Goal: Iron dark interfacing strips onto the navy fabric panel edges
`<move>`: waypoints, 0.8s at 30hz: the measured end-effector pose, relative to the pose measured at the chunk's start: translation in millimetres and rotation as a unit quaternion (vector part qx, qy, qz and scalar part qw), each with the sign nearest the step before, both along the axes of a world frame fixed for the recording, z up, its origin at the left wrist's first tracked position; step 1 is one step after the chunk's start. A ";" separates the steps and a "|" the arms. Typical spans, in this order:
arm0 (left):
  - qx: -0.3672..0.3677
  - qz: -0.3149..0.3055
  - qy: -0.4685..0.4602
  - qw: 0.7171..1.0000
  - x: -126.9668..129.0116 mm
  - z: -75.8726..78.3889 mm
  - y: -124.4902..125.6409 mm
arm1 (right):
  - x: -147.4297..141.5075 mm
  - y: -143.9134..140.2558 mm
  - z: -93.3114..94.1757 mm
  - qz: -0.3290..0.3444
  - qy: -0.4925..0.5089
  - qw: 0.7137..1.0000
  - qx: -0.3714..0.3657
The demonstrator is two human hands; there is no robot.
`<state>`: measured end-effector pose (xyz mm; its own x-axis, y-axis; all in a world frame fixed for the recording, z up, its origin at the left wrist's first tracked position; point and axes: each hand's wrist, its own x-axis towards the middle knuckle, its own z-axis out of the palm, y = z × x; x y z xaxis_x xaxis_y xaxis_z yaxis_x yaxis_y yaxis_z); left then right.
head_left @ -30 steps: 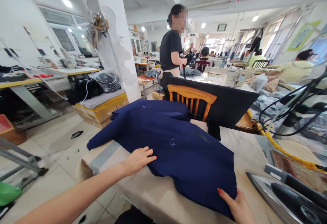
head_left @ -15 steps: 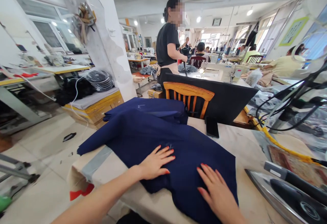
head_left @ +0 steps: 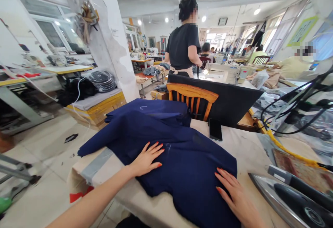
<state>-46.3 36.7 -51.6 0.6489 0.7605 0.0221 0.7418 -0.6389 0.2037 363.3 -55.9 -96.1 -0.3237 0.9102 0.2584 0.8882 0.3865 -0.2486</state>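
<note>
Head view: both hands flat on a navy cloth [head_left: 177,155] spread over the table [head_left: 244,148]. Left hand [head_left: 145,159] lies palm down near the cloth's middle, fingers spread apart and straight, gripping nothing. Right hand [head_left: 234,193] lies palm down on the cloth's near right part, close to its edge, fingers apart, nothing clamped. The two hands are apart from each other, cloth between them.

The cloth covers most of the table's left half; its far end is heaped against the chair [head_left: 194,98], and its left corner hangs off the table edge over the floor. A faint chalk mark shows on the cloth just right of the left fingers.

Phone [head_left: 215,129] lies flat on bare table just past the cloth's far right edge, not touching it. Iron [head_left: 291,196] lies at lower right, near the right hand but apart. Yellow cord [head_left: 288,153] runs along the table's right side. A dark board [head_left: 229,103] stands behind the chair.

A person in a black top [head_left: 183,46] stands beyond the board, back turned, at a sewing machine [head_left: 223,72]. More workers sit far back, too small to tell details.
</note>
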 end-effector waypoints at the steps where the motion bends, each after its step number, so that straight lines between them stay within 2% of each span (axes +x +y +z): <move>1: 0.003 -0.004 -0.007 1.000 4.4 -0.4 -4.1 | 9.6 -1.6 1.2 -0.026 0.011 1.000 0.005; 3: 0.007 -0.032 -0.028 0.999 23.1 1.7 -17.6 | 26.1 -1.1 6.5 -0.094 0.031 0.995 0.016; 6: -0.002 -0.093 -0.070 0.993 68.2 8.6 -45.6 | 41.7 15.8 20.5 -0.181 0.045 0.982 0.020; 9: -0.020 -0.135 -0.106 0.985 113.8 11.5 -70.6 | 45.3 49.9 34.4 -0.201 0.030 0.979 -0.007; 12: -0.035 -0.142 -0.115 0.982 143.6 7.1 -85.1 | 40.6 80.7 40.8 -0.192 -0.005 0.980 -0.055; 14: -0.034 -0.140 -0.113 0.983 153.5 2.3 -89.3 | 36.6 91.0 40.9 -0.187 -0.027 0.978 -0.085; 18: -0.012 -0.148 -0.104 0.984 160.2 -7.6 -89.9 | 33.9 93.1 40.6 -0.196 -0.045 0.972 -0.121; 24: 0.048 -0.179 -0.104 0.977 167.2 -22.0 -86.3 | 43.9 105.5 44.8 -0.194 -0.018 0.975 -0.108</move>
